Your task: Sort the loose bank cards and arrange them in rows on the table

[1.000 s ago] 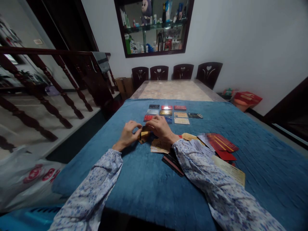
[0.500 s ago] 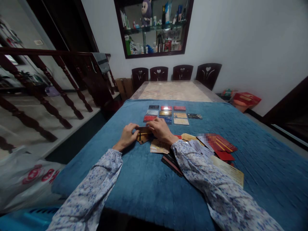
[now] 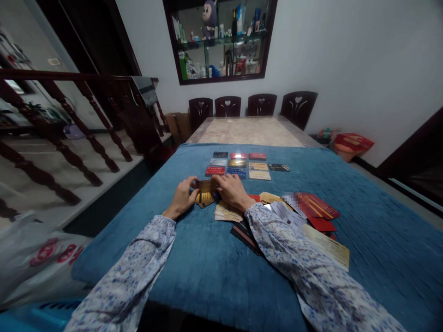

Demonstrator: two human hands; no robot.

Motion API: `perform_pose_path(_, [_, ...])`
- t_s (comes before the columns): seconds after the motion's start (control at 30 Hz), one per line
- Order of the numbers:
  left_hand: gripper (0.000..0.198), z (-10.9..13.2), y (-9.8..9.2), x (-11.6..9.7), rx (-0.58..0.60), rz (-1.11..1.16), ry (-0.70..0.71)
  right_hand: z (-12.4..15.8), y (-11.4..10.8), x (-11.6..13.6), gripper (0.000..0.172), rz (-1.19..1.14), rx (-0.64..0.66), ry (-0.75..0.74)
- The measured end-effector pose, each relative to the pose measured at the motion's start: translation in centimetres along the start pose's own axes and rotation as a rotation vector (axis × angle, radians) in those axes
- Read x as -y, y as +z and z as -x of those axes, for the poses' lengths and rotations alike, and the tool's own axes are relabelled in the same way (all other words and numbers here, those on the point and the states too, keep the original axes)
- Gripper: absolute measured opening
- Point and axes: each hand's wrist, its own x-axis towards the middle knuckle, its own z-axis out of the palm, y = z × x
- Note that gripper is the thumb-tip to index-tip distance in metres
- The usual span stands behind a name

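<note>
Between both hands a brownish-gold card [image 3: 206,186] is held up on edge, tilted toward me. My left hand [image 3: 181,198] pinches its left end, and my right hand [image 3: 231,190] grips its right end. Just below it, several gold cards [image 3: 205,199] lie on the blue cloth, partly covered by the fingers. Under my right wrist are some cream-coloured cards [image 3: 227,212] and a dark card [image 3: 245,236]. Farther off, several cards lie in neat rows, among them a red card [image 3: 215,171], a blue card [image 3: 236,173] and a black card [image 3: 279,168] at the right.
Right of my right forearm spreads a loose pile with a dark red card [image 3: 316,205] and a cream card [image 3: 328,246]. The blue cloth [image 3: 194,272] covers the near table. Chairs [image 3: 228,106] stand behind the far end. White plastic bags [image 3: 38,258] are at the lower left.
The held card has tipped so that more of its face shows, and my right fingers have shifted slightly toward me. The laid-out cards keep their places.
</note>
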Motion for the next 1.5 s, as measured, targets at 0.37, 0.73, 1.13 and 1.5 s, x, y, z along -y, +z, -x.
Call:
perform_pose_path(0.37, [0.044,-0.2,0.6,0.7,0.037,-0.064,0.004,-0.2,-0.3,0.2,0.046,-0.039,0.066,0.041])
perform_pose_path(0.73, [0.052,-0.5,0.4,1.3,0.101,-0.059,0.004,-0.4,-0.7,-0.4,0.057,-0.112,0.12,0.047])
perform_pose_path(1.13, [0.056,-0.6,0.0,1.3,0.162,-0.039,0.014,-0.6,-0.5,-1.1,0.05,-0.171,0.141,0.071])
perform_pose_path(1.5, [0.045,-1.6,-0.4,1.4,0.286,-0.113,0.027,-0.8,-0.8,-2.0,0.03,-0.136,0.189,0.043])
